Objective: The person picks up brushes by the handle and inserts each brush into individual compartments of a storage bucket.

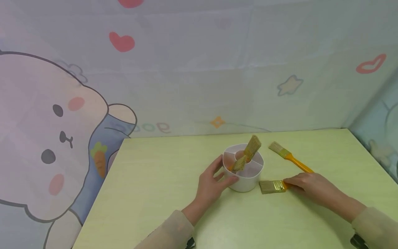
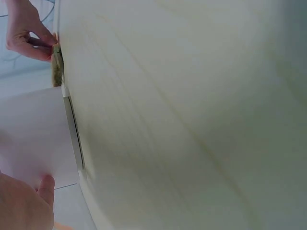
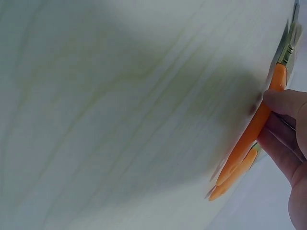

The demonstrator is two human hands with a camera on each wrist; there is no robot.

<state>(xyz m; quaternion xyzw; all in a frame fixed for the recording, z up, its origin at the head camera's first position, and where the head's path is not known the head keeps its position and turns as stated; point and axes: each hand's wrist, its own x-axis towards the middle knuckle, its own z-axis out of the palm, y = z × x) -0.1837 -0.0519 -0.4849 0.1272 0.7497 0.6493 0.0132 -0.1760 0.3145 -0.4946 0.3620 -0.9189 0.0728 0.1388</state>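
Observation:
My left hand [image 1: 211, 185] grips the white round divided container [image 1: 245, 184] from its left, the thumb on the front wall. Two paintbrushes stand bristles up in it: one with its bristles [image 1: 253, 144] leaning right, the other with shorter-looking bristles [image 1: 239, 164] leaning over the near rim. To the right of the container, my right hand [image 1: 312, 186] pinches the orange handle [image 3: 252, 127] of a flat paintbrush [image 1: 271, 186]. That brush lies low at the table surface, bristles pointing left toward the container. Its bristle end looks close to the container's base.
Behind my right hand another paintbrush [image 1: 300, 164] with an orange handle lies slanted on the pale yellow table [image 1: 149, 193]. A printed cloth [image 1: 192, 97] hangs along the table's back edge, and more cloth [image 1: 379, 138] stands at the right side.

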